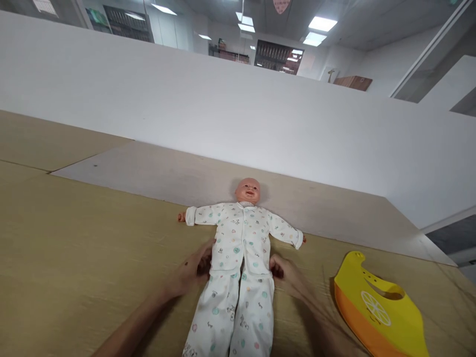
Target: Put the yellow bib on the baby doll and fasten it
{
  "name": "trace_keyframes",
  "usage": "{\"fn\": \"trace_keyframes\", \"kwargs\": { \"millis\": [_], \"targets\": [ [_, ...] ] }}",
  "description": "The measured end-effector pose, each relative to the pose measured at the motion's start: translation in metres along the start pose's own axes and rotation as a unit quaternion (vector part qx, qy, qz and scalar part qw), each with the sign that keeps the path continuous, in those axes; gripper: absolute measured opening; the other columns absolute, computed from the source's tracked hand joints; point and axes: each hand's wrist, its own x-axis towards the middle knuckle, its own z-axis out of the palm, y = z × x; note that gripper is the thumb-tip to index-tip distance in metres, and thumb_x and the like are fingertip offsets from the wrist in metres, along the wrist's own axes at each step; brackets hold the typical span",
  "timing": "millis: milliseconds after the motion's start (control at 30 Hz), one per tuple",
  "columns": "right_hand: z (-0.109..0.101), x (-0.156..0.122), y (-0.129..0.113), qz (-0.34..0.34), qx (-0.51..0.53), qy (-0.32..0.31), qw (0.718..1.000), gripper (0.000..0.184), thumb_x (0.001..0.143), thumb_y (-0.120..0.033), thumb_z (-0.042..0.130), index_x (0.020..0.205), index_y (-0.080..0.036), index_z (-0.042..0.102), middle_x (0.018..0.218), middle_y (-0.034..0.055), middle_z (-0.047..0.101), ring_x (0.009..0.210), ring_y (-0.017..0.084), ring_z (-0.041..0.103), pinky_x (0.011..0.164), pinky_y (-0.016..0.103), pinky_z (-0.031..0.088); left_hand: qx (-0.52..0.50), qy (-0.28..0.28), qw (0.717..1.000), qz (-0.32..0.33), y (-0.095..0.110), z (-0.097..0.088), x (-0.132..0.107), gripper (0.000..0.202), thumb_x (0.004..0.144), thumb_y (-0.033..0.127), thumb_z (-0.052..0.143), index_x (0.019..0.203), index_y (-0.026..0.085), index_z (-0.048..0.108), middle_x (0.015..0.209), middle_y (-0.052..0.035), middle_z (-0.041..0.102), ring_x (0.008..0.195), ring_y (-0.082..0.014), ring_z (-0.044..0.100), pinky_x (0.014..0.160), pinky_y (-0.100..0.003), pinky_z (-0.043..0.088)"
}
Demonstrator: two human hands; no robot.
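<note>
A baby doll (248,191) lies face up with its arms spread out. It wears a white long-sleeved top (234,238) with small coloured prints and matching white pants (223,310). My left hand (201,263) is at the side of the top, on the left, its fingers curled against the cloth near the hem. On the opposite side my right hand (280,269) has its fingers closed at the hem. Both sets of fingertips are partly hidden by cloth and shadow.
A yellow and orange bib (379,302) with a citrus-slice print lies at the right on the wooden tabletop (92,258). A pale board strip (159,166) runs behind the doll's head, and a white partition (223,109) rises beyond it.
</note>
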Motion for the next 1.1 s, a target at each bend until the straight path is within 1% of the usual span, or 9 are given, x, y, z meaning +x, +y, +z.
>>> {"fn": "trace_keyframes", "kwargs": {
  "millis": [100, 200, 367, 467, 600, 733, 833, 933, 1100],
  "targets": [
    [0.017, -0.004, 0.005, -0.016, -0.036, 0.064, 0.997, 0.004, 0.077, -0.024, 0.050, 0.080, -0.022, 0.050, 0.081, 0.0008, 0.061, 0.078, 0.019, 0.057, 0.071, 0.031, 0.043, -0.074, -0.027, 0.996, -0.051, -0.002, 0.015, -0.010, 0.060, 0.080, 0.016, 0.053, 0.138, 0.028, 0.043, 0.119, -0.0084, 0.074, 0.104, -0.0244, 0.071, 0.087, -0.037, 0.058],
    [0.033, -0.008, 0.012, -0.031, -0.027, 0.136, 0.990, 0.013, 0.085, -0.031, 0.044, 0.089, -0.024, 0.054, 0.091, 0.0030, 0.068, 0.084, 0.022, 0.062, 0.078, 0.035, 0.047, -0.041, 0.014, 0.997, -0.068, 0.002, 0.026, -0.014, 0.046, 0.084, 0.015, 0.049, 0.128, 0.027, 0.051, 0.122, -0.0094, 0.072, 0.111, -0.0252, 0.068, 0.098, -0.044, 0.055],
    [0.052, -0.008, 0.027, 0.001, 0.033, 0.223, 0.974, 0.014, 0.083, -0.039, 0.048, 0.079, -0.026, 0.050, 0.076, -0.0009, 0.063, 0.077, 0.022, 0.062, 0.073, 0.032, 0.048, -0.014, 0.060, 0.997, -0.039, 0.011, 0.035, -0.015, 0.054, 0.075, 0.009, 0.051, 0.125, 0.029, 0.054, 0.117, -0.0082, 0.072, 0.107, -0.0288, 0.069, 0.093, -0.049, 0.058],
    [0.054, -0.005, 0.029, 0.009, 0.066, 0.249, 0.966, 0.018, 0.084, -0.041, 0.047, 0.076, -0.025, 0.049, 0.075, -0.0002, 0.060, 0.075, 0.021, 0.058, 0.070, 0.031, 0.047, -0.050, 0.082, 0.991, -0.093, 0.013, 0.035, -0.011, 0.040, 0.077, 0.012, 0.048, 0.113, 0.024, 0.058, 0.109, -0.0087, 0.074, 0.101, -0.0287, 0.071, 0.090, -0.048, 0.059],
    [0.051, -0.003, 0.027, 0.021, 0.082, 0.278, 0.957, 0.024, 0.086, -0.047, 0.044, 0.077, -0.025, 0.050, 0.077, 0.0016, 0.059, 0.077, 0.022, 0.057, 0.072, 0.033, 0.048, -0.073, 0.129, 0.980, -0.131, 0.011, 0.028, -0.006, 0.013, 0.086, 0.024, 0.050, 0.096, 0.024, 0.059, 0.092, -0.0037, 0.075, 0.087, -0.0256, 0.072, 0.076, -0.039, 0.060],
    [0.052, -0.002, 0.028, 0.026, 0.091, 0.298, 0.950, 0.022, 0.086, -0.046, 0.044, 0.084, -0.025, 0.051, 0.083, 0.0022, 0.062, 0.082, 0.023, 0.060, 0.077, 0.034, 0.050, -0.055, 0.163, 0.974, -0.148, 0.006, 0.023, -0.004, 0.010, 0.089, 0.031, 0.051, 0.095, 0.025, 0.057, 0.084, -0.0010, 0.073, 0.080, -0.0247, 0.071, 0.071, -0.038, 0.058],
    [0.054, 0.000, 0.029, 0.015, 0.111, 0.292, 0.950, 0.021, 0.083, -0.045, 0.048, 0.087, -0.024, 0.051, 0.085, 0.0036, 0.064, 0.084, 0.023, 0.063, 0.078, 0.034, 0.051, -0.047, 0.152, 0.976, -0.151, 0.008, 0.025, -0.004, 0.014, 0.085, 0.029, 0.056, 0.098, 0.025, 0.056, 0.084, -0.0009, 0.073, 0.078, -0.0258, 0.072, 0.068, -0.038, 0.059],
    [0.053, 0.001, 0.028, 0.010, 0.120, 0.275, 0.954, 0.020, 0.078, -0.042, 0.052, 0.086, -0.024, 0.052, 0.085, 0.0038, 0.067, 0.084, 0.023, 0.066, 0.077, 0.033, 0.052, -0.018, 0.141, 0.980, -0.139, 0.018, 0.027, -0.004, 0.023, 0.082, 0.023, 0.055, 0.105, 0.027, 0.057, 0.100, -0.0041, 0.076, 0.092, -0.0286, 0.073, 0.074, -0.042, 0.061],
    [0.053, 0.001, 0.030, -0.005, 0.076, 0.276, 0.958, 0.022, 0.072, -0.032, 0.057, 0.092, -0.023, 0.058, 0.082, 0.0009, 0.072, 0.076, 0.021, 0.068, 0.069, 0.031, 0.053, 0.037, 0.052, 0.986, -0.156, 0.035, 0.022, -0.004, 0.037, 0.088, 0.022, 0.042, 0.120, 0.031, 0.059, 0.111, -0.0041, 0.075, 0.099, -0.0260, 0.072, 0.076, -0.039, 0.061]
  ]
}}
